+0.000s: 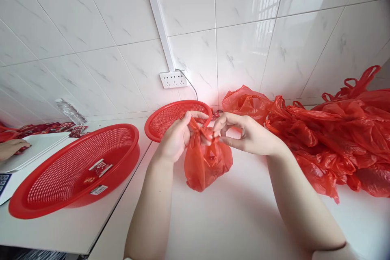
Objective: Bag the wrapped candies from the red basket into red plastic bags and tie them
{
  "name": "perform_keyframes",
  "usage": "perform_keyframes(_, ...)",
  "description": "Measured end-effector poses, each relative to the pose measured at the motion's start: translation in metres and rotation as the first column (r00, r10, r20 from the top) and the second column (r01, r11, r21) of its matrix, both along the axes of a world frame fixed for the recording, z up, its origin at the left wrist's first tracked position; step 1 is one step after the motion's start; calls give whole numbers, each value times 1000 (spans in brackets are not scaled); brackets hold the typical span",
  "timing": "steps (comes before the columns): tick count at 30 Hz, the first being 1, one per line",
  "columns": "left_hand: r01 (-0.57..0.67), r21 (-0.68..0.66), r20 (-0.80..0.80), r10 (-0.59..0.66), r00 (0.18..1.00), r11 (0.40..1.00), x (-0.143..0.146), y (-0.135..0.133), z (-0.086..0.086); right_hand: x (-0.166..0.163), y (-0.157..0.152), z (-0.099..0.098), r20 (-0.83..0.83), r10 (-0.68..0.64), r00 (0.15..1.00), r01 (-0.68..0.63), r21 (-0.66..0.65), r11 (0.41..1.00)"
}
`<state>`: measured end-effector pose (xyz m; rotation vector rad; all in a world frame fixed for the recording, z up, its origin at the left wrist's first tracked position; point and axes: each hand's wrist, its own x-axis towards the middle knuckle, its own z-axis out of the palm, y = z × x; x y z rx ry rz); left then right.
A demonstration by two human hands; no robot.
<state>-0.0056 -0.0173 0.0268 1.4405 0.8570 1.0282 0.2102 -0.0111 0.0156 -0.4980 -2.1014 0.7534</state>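
Note:
A filled red plastic bag (207, 164) stands upright on the white table in front of me, its neck twisted together. My left hand (178, 136) grips the gathered top of the bag between thumb and fingers. On the other side of the neck, my right hand (243, 132) pinches the bag's twisted plastic near the knot-like fold. The bag's contents show only faintly through the film, so I cannot tell what they are.
A large red basket (122, 134) with small packets inside stands left, and a smaller red basket (158, 118) behind the bag. Many red plastic bags (329, 130) pile up right. Far left, another person's hand (14, 148) is over a white tray (39, 152). A socket (173, 80) is on the wall.

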Motion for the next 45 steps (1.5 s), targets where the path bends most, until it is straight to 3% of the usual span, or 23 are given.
perform_keyframes(3,-28,255,-300,106,948,967,0,-9,0,-5,6,-4,-70,-75,995,72,-45,996)
perform_keyframes(7,68,579,-549,327,769,812,-1,-16,0,-18,15,-17,-148,-49,988,14,-230,973)
perform_keyframes(9,122,667,-562,388,731,735,-3,-15,-1,-24,18,-23,-127,-14,992,-31,-343,939)
perform_keyframes(12,173,717,-557,405,726,675,-5,-10,-3,-28,19,-26,-115,-28,993,-26,-444,896)
perform_keyframes(16,149,801,-477,467,744,580,-4,-5,-6,-30,19,-22,-220,-16,975,-80,-421,904)
perform_keyframes(19,95,842,-400,497,770,530,0,-4,-8,-29,20,-21,-354,-84,931,-70,-400,914)
perform_keyframes(22,68,839,-377,487,788,540,3,-2,-10,-28,23,-21,-424,-128,897,-80,-438,896)
perform_keyframes(25,41,837,-383,531,756,545,1,0,-11,-24,25,-21,-438,-122,891,-125,-495,860)
perform_keyframes(29,35,773,-439,494,750,634,-10,-2,-5,-15,25,-16,-406,-190,894,-62,-532,845)
perform_keyframes(36,119,521,-678,325,659,845,-24,-4,3,9,26,-9,-230,-431,873,298,-447,843)
perform_keyframes(41,190,382,-764,194,615,904,-35,2,3,31,36,-13,-87,-590,802,519,-385,763)
perform_keyframes(45,173,357,-772,186,609,918,-54,1,9,57,47,-19,-55,-723,688,656,-379,653)
